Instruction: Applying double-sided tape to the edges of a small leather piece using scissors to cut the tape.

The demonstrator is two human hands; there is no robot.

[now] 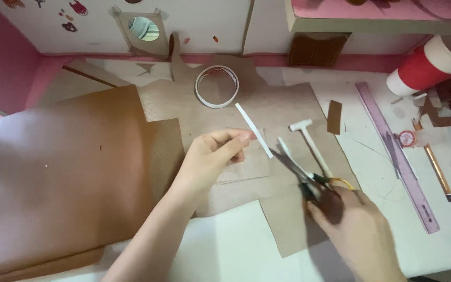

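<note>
The left hand (211, 156) reaches in from the lower left, its fingers pinched together on the lower end of a thin white strip (253, 129) that slants up and away toward the tape roll (216, 86). The strip lies over a sheet of brown cardboard (288, 104) spread on the table (225, 250).

The right hand (358, 230) comes in from the lower right, its grip closed through the handles of the scissors (301, 172) — yellow and dark handles, blades pointing up-left and slightly parted, tips just beside the strip's lower end. Whether the blades touch the strip cannot be told.

Just right of the scissors lies a white T-shaped stick (309, 138), its crossbar uppermost. A small brown card piece (334, 117) sits near it, at the cardboard's right edge.

Farther right on the table a long purple ruler (398, 156) runs diagonally, with a copper-coloured pen (438, 172) beside it and a small red-and-white round thing (407, 138) between them. A red-and-white roll (429, 62) lies at the top right — partly out of view.

To the left, a larger brown sheet (105, 120) overlaps a pale pink surface (43, 183). A pink wall (1, 52) borders the far side.
</note>
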